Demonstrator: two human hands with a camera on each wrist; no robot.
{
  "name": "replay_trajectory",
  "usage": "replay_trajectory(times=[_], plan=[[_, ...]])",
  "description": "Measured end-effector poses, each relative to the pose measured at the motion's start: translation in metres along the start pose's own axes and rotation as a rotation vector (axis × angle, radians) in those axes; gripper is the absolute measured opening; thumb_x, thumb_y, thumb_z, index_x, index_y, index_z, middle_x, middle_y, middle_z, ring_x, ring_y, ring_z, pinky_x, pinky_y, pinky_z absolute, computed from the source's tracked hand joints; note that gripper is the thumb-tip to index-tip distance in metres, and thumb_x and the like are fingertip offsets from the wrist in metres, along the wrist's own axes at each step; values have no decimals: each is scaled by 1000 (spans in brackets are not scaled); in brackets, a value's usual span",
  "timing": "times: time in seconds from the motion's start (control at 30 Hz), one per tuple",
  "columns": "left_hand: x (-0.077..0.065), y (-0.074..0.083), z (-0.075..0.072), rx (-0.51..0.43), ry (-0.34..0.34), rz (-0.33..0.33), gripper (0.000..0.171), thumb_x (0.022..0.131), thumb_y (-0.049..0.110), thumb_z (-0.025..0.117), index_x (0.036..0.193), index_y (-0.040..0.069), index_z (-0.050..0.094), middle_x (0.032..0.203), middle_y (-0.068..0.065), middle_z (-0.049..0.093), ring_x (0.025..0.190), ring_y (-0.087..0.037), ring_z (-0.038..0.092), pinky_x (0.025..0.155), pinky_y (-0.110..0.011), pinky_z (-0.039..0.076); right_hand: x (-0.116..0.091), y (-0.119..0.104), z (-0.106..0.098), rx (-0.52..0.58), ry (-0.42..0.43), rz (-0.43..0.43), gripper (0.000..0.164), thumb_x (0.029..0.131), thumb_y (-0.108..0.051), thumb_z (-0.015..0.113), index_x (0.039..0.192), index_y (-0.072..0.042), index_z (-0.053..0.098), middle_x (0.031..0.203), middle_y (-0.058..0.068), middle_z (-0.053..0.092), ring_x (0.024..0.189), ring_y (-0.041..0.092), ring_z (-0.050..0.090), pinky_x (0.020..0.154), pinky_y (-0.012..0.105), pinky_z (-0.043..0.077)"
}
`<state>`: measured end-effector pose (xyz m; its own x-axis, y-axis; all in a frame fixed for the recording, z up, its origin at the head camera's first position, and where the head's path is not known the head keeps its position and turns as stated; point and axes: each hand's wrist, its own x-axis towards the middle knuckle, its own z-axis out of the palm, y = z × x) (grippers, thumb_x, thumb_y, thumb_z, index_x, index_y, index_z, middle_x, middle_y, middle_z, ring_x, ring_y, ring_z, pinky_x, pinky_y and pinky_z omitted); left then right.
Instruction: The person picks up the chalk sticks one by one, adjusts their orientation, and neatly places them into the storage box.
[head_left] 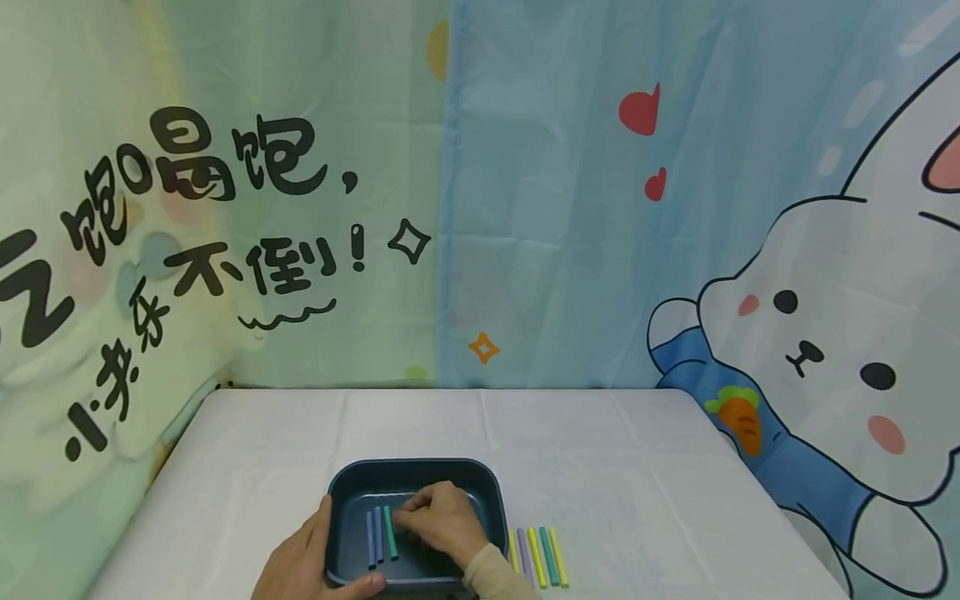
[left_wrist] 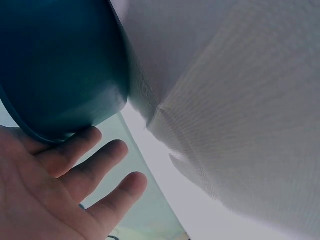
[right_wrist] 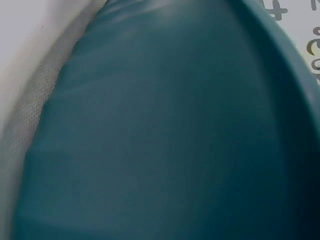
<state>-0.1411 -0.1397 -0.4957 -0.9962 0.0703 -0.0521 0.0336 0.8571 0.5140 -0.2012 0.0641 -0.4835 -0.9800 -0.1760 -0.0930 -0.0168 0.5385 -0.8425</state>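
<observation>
A dark blue rectangular tray (head_left: 420,469) stands near the table's front. Two blue-purple sticks (head_left: 375,537) and a green stick (head_left: 391,533) lie side by side in its left half. My left hand (head_left: 303,554) rests at the tray's front left corner, thumb along the front rim. In the left wrist view its fingers (left_wrist: 97,162) are spread, one touching the rim. My right hand (head_left: 446,521) reaches inside the tray with bent fingers, tips beside the green stick. Whether they pinch it is unclear. The right wrist view shows only tray wall (right_wrist: 165,120), cloth and backdrop.
Right of the tray, several sticks lie in a row on the white tablecloth (head_left: 637,492): yellow sticks (head_left: 537,558), a purple stick (head_left: 524,554) and a green stick (head_left: 549,556). A printed curtain (head_left: 540,208) hangs behind the table.
</observation>
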Motion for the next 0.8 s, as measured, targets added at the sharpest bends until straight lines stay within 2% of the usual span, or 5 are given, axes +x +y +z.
replay_trajectory(times=[0.23, 0.53, 0.8], plan=[[1, 0, 0, 11, -22, -29, 138, 69, 89, 62, 154, -13, 25, 143, -30, 49, 120, -40, 58, 97, -57, 49, -4, 1, -14, 51, -14, 0, 19, 82, -23, 83, 88, -7, 76, 67, -1, 69, 56, 14, 64, 51, 30, 52], [0, 1, -1, 3, -36, -39, 139, 69, 90, 61, 155, -12, 23, 143, -30, 49, 120, -39, 58, 97, -58, 48, -9, 4, -28, 106, -36, 9, 21, 84, -24, 81, 94, -6, 76, 78, 1, 74, 65, 19, 69, 57, 33, 56], [1, 1, 0, -3, -51, -63, 139, 69, 90, 61, 155, -12, 22, 143, -29, 49, 118, -38, 58, 96, -60, 48, -11, 8, -35, 165, -27, 14, 21, 88, -23, 79, 98, -5, 76, 81, 4, 73, 69, 22, 69, 61, 38, 58]])
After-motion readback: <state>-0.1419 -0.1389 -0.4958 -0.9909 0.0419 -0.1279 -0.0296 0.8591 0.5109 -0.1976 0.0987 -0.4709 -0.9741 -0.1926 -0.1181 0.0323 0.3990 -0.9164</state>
